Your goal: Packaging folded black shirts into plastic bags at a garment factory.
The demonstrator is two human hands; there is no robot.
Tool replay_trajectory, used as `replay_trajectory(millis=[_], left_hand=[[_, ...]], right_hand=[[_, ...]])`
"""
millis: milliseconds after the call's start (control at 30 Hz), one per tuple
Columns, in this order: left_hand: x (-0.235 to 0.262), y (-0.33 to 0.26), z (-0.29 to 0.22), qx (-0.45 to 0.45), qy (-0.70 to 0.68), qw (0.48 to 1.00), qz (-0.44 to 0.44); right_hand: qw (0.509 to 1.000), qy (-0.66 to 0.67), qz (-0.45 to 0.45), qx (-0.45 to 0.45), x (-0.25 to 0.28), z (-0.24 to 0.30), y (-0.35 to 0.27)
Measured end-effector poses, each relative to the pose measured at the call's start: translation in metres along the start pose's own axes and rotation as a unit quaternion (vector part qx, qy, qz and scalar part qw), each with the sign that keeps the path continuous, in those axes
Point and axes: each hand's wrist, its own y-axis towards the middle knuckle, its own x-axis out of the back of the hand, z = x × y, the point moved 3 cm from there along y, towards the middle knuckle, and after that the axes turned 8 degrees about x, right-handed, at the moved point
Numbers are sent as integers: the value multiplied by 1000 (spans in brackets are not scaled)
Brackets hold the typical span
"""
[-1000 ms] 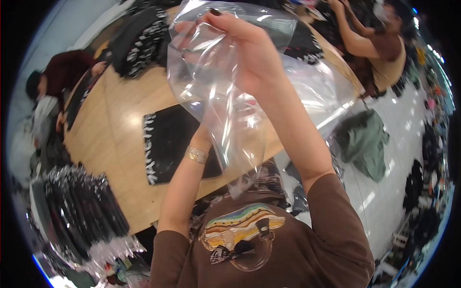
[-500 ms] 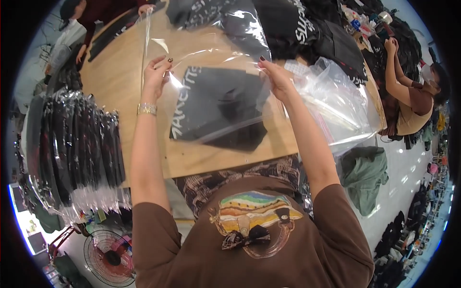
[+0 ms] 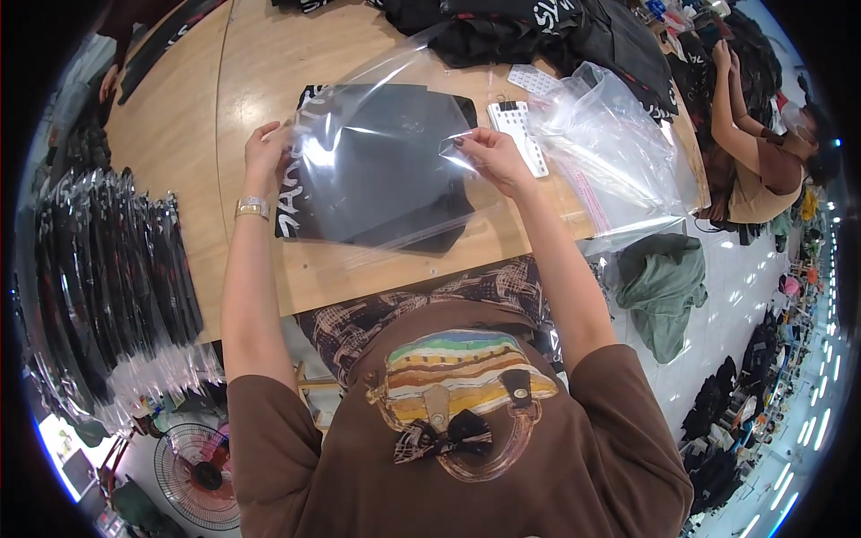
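A folded black garment (image 3: 446, 237) with large white lettering along its left side lies flat on the wooden table in front of me. Spread over it is a clear plastic bag (image 3: 395, 65), with its lower edge slanting across the garment's near part. My left hand (image 3: 265, 160) pinches the bag's left side, near the lettering; its fingertips are partly blurred. On the opposite side, my right hand (image 3: 495, 160) grips the bag between thumb and fingers, just above the garment's right edge.
Clear bags (image 3: 619, 152) are heaped at the table's right, beside white printed cards (image 3: 518, 134). More black garments (image 3: 502, 36) lie along the far side. Bagged black garments (image 3: 108, 278) stand packed at the left. A fan (image 3: 204, 475) is lower left; a co-worker (image 3: 762, 170) is at right.
The bag was held up with its far part raised; it has come down over the garment. Both hands are lower relative to the garment, and the white cards show more fully.
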Motion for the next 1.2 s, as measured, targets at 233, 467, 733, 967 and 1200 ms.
replay_trajectory(millis=[233,467,733,967,1200], left_hand=[[4,-7,8,-21,65,998,-5],[2,-71,14,-155,242,952,-104],[59,-146,81,-113,61,974,-188],[76,-170,55,-92,186,924,-322],[63,-76,-15,-304,320,840,-317]], right_hand=[[991,-117,-60,6,5,-11,-2],[976,-191,-93,43,-15,-7,5],[945,-322,49,35,-60,-14,37],[934,-258,236,-69,-67,8,13],[985,-162,51,-9,-66,8,18]])
